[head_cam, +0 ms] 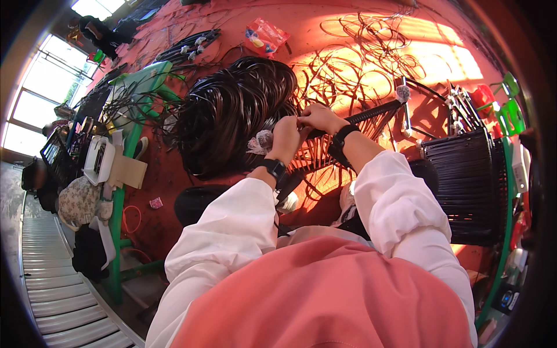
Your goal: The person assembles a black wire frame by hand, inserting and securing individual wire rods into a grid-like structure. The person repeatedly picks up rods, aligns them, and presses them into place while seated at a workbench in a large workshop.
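Note:
My left hand [288,137] and my right hand [321,118] meet at the top rail of a frame [374,112] wound with dark strips. Their fingertips pinch something too small to make out, perhaps a strip end. The frame lies across my knees, with open rows of strips [313,156] below the rail. Grey wrapping [261,142] covers one corner by my left hand, and another wrapped corner [403,93] stands at the far right end. A large bundle of glossy dark brown strips [235,113] lies on the floor just beyond my left hand.
Loose strips [361,65] curl over the red floor near a red plastic bag [266,37]. A green table [117,209] with a white tray [99,160] stands at left, beside a roller conveyor [65,278]. A woven dark panel [463,187] is at right. People are farther back at left.

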A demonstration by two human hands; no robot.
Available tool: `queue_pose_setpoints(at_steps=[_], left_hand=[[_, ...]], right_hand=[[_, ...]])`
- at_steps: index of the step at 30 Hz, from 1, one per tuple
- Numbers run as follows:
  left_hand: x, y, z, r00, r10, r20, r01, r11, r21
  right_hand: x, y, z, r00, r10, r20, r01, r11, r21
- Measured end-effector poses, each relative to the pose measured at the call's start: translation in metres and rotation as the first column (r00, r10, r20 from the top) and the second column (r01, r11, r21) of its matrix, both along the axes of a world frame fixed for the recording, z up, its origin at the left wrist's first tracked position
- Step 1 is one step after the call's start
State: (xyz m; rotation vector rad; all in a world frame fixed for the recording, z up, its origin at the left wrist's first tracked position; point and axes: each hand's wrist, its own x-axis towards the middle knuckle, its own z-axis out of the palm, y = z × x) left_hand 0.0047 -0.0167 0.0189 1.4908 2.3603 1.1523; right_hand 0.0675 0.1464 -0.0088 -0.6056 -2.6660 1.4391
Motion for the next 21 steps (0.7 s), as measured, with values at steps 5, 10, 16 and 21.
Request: queue_pose_setpoints(at_steps=[5, 10, 16, 21], left_hand=[[0.009, -0.015, 0.012, 0.972, -0.177, -0.157, 0.183, 0.983, 0.026], [0.017, -0.021, 0.008, 0.982, -0.168, -0.084, 0.168, 0.986, -0.001], [0.015, -0.021, -0.005, 0.989, -0.129, -0.074, 0.131, 0.991, 0.027], [0.006, -0.016, -0.012, 0.984, -0.150, -0.097, 0.156, 0.986, 0.056]], right_hand=[[-0.007, 0.000, -0.003, 0.999, -0.032, 0.001, 0.032, 0.999, 0.031], [-0.008, -0.007, -0.003, 0.991, -0.075, 0.114, 0.089, 0.989, -0.120], [0.043, 0.015, 0.053, 0.900, -0.425, -0.092, 0.156, 0.515, -0.843], [0.189, 0.115, 0.115, 0.667, -0.737, -0.104, -0.070, 0.077, -0.995]])
